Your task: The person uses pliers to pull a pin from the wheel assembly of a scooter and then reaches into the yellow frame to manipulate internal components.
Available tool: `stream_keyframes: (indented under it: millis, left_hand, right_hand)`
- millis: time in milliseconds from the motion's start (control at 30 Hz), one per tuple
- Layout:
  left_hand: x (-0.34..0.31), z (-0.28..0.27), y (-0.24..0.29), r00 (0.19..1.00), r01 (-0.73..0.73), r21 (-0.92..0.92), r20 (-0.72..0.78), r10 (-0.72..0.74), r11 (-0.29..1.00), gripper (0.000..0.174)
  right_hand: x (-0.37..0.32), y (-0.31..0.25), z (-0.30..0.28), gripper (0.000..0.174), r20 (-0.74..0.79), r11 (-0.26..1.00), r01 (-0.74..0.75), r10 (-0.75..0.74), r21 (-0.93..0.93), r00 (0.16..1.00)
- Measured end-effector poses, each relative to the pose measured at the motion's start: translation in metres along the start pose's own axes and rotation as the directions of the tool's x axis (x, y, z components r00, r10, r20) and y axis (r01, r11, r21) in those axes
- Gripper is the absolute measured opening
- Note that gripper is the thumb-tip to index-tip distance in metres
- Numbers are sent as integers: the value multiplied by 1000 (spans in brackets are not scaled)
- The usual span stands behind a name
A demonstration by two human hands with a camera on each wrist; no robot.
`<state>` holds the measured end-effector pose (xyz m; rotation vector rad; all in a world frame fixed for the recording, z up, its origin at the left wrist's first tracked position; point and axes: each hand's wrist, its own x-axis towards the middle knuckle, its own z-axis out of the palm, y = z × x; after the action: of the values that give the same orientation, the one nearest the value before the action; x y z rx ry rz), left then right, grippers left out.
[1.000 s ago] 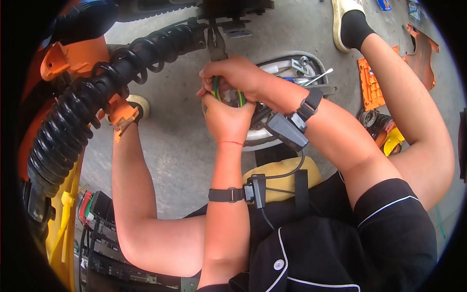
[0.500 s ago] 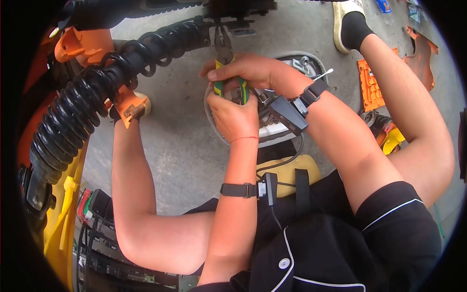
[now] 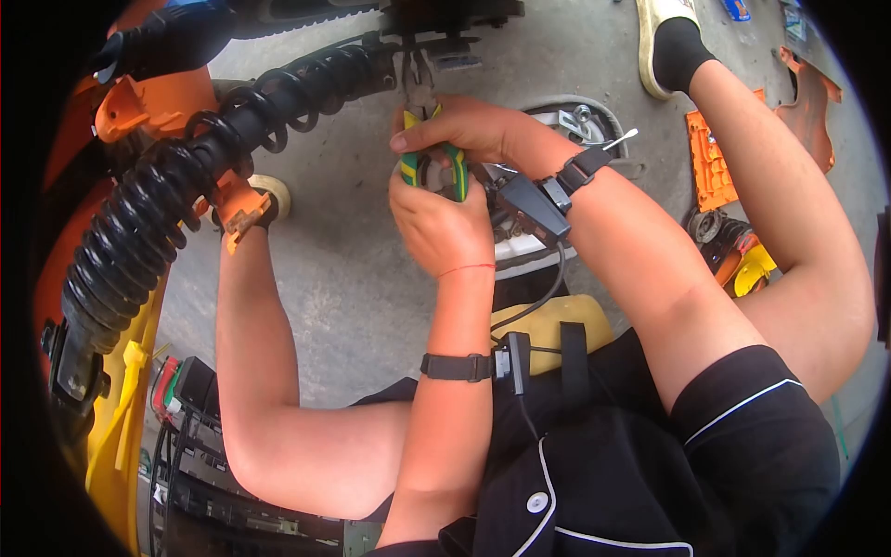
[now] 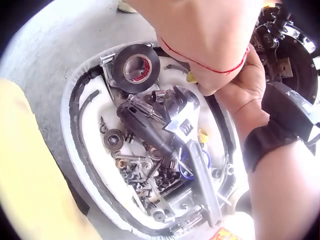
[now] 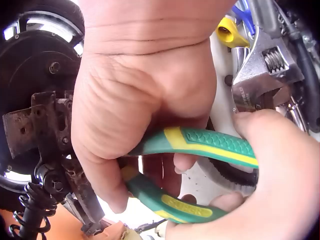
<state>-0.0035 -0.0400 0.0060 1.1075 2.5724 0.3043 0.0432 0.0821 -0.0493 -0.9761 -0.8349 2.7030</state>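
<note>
A grey concrete floor (image 3: 325, 232) spreads beneath the scene, its surface smooth but marked with small dark specks and pale, scuffed patches (image 3: 320, 320). Toward the right of the head view, a ribbed orange plastic panel (image 3: 710, 162) lies on the concrete near a curved, duller orange panel (image 3: 809, 116); a small blue item (image 3: 736, 9) sits near the top edge. Light is bright and diffuse, washing the concrete nearly white in the left wrist view.
</note>
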Motion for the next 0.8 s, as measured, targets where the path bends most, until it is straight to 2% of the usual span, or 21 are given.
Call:
stream_keyframes:
  millis: [267,467,567,633,733,767,800]
  left_hand:
    - [-1,4,-1,999,-16,-40,-44,14,999,73]
    - [-3,5,-3,996,-66,-35,-65,64,997,73]
    - [-1,4,-2,997,-62,-12,-56,61,998,71]
    - [-1,3,-1,998,-53,3,-45,53,999,70]
    - [6,-7,6,1000,-22,9,4,22,1000,78]
    - [6,-14,9,994,62,63,83,-67,996,77]
    - [8,-20,12,975,141,123,157,-160,982,76]
  right_hand:
    - [-1,-2,1,30,1,999,23,-23,-45,1000]
    - [-4,-4,-1,25,77,994,73,-67,-80,995]
    - [-2,-3,-2,24,52,998,20,-17,-67,999]
    - [-2,-3,-5,24,107,1000,-8,9,-9,994]
    - [0,-3,-2,21,81,994,-46,38,99,996]
    - [-1,-1,1,21,80,994,-46,38,100,996]
    - [-3,1,7,18,107,967,-10,-18,256,994]
